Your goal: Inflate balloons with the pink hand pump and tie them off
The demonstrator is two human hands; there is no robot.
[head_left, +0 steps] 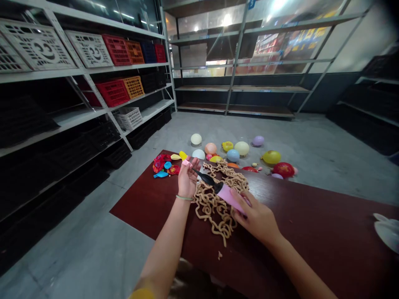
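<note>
My right hand (257, 218) is closed around a pink hand-held balloon pump (230, 196). The pump's black tapered nozzle (205, 177) points up and left toward my left hand (187, 180). That hand is turned palm up, with a small limp pink balloon (186, 163) pinched at its fingertips beside the nozzle tip. Whether the balloon's neck sits on the nozzle I cannot make out. Just beyond the fingers lies a flat yellow balloon (183, 155). Beneath both hands, tan curly strands (215, 207) are heaped on the dark red table (143, 199).
Uninflated red and blue balloons (161, 175) lie at the table's far left corner. Several inflated balloons (241, 148) rest on the floor beyond the far edge. A white object (386, 232) is at the right. Shelves with crates (115, 50) line the left, and a rack (237, 62) stands behind.
</note>
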